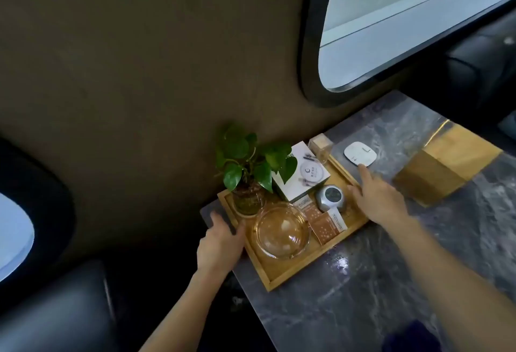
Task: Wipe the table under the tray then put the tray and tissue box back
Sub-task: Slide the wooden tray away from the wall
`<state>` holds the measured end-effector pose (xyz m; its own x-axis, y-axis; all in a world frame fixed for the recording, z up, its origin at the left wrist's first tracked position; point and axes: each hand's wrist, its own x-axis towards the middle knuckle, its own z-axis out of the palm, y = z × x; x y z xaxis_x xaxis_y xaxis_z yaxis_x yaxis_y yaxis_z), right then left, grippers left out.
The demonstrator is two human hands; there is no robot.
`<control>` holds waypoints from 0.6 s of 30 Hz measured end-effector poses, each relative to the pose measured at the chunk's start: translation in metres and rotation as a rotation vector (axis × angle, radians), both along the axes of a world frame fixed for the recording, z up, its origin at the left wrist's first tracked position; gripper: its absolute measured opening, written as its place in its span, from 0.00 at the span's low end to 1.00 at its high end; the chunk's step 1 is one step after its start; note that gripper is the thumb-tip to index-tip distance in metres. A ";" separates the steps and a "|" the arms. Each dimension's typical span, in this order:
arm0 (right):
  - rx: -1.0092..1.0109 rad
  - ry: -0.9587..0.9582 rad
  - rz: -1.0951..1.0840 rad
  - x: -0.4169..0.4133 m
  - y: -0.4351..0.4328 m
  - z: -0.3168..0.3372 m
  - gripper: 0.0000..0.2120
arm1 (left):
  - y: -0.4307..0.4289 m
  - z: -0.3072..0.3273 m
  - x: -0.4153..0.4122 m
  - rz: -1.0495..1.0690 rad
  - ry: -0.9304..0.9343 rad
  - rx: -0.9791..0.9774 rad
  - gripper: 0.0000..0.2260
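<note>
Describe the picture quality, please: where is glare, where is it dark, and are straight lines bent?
Head view: wide-angle distortion curves the window frame; the bright window pane is washed out; the wall and lower left corner are dim; a small glare spot sits on the marble table near the tray; the plant and both hands look slightly soft.

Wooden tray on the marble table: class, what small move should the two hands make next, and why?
Probably lift the wooden tray level and clear: left hand and right hand are at its opposite edges, and it carries an upright plant and glass bowl.
</note>
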<state>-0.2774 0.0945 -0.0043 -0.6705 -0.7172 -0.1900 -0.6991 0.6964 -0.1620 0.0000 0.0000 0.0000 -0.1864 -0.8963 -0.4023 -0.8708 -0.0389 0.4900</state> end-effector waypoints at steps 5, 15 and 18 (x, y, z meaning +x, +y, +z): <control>0.056 0.094 0.027 -0.010 -0.012 -0.014 0.21 | -0.004 -0.014 -0.005 -0.068 -0.019 0.018 0.26; 0.068 0.202 0.207 -0.024 -0.034 -0.035 0.19 | -0.001 -0.026 -0.018 -0.071 -0.078 -0.097 0.20; 0.059 0.228 0.216 -0.027 -0.035 -0.041 0.19 | -0.003 -0.028 -0.019 -0.063 -0.077 -0.089 0.18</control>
<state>-0.3043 0.0592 -0.0448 -0.5340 -0.8398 -0.0980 -0.8454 0.5316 0.0519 -0.0189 -0.0028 -0.0276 -0.2146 -0.9168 -0.3368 -0.9055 0.0575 0.4204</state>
